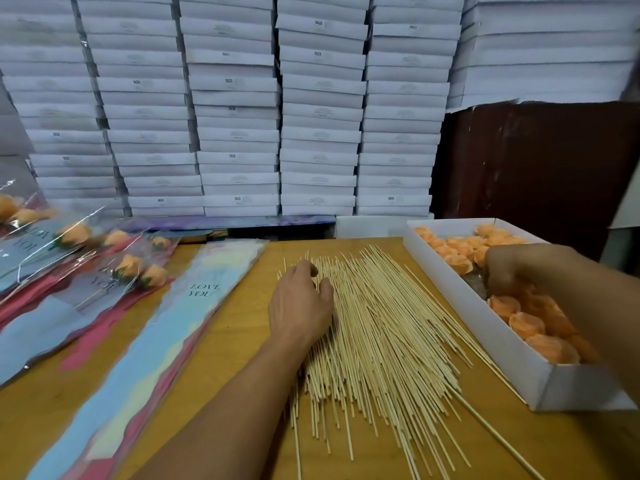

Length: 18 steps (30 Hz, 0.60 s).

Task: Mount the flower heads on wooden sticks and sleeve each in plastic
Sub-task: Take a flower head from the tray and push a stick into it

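A large pile of thin wooden sticks [377,327] lies fanned out on the wooden table [239,341]. My left hand [299,306] rests on the pile's left side, fingertips bent down onto the sticks and thumb held apart from them. To the right, a white box [485,327] holds several orange flower heads [526,323]. My right hand [512,268] reaches down into the box among the flower heads, and its fingertips are hidden. A stack of pastel plastic sleeves [173,327] printed "LOVE YOU" lies left of the sticks.
Several finished sleeved orange flowers [131,268] are piled at the table's far left. A wall of stacked white boxes [235,116] stands behind the table. A dark red panel [536,161] is at the back right.
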### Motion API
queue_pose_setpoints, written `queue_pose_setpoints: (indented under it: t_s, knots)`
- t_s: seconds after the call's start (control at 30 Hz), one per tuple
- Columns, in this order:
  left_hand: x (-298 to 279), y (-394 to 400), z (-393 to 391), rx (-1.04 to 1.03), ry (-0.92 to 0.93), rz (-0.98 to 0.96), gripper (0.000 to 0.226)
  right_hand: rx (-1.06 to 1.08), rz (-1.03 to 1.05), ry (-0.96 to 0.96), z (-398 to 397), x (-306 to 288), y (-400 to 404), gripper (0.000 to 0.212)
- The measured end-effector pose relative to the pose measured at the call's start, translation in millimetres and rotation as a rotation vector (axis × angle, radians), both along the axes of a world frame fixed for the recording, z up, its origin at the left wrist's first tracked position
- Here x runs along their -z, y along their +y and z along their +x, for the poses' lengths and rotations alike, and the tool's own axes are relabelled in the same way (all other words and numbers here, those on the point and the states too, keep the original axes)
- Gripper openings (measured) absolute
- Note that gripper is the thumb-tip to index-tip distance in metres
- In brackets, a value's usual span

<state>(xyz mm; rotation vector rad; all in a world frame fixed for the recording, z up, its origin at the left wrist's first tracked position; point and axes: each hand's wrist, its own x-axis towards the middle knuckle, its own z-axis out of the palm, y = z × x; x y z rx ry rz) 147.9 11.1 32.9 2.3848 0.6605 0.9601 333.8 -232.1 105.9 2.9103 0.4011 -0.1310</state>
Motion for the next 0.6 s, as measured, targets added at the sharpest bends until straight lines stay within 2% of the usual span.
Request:
queue_pose_setpoints:
  t_s: [0.03,0.2,0.3,0.33,0.47,0.6]
  knots:
    - [0,0,-1,0.000,0.003,-0.004,0.028,0.000,-0.019,-0.020,-4,-1,2,0.014]
    - [0,1,-3,-0.003,0.003,-0.012,0.025,0.053,-0.080,-0.009,-8,-3,-1,0.025]
    - [0,1,-2,0.000,0.004,-0.022,0.025,0.053,-0.066,-0.048,-7,-4,-7,0.012]
    - [0,1,-2,-0.001,0.005,-0.030,0.024,0.062,-0.035,-0.053,-6,-4,-9,0.007]
    - [0,2,-3,0.002,0.000,-0.047,0.025,0.172,0.196,-0.028,0,-8,-17,0.023]
    - [-2,1,-4,0.059,-0.066,-0.078,0.026,0.164,0.443,-0.194,-6,-25,-13,0.042]
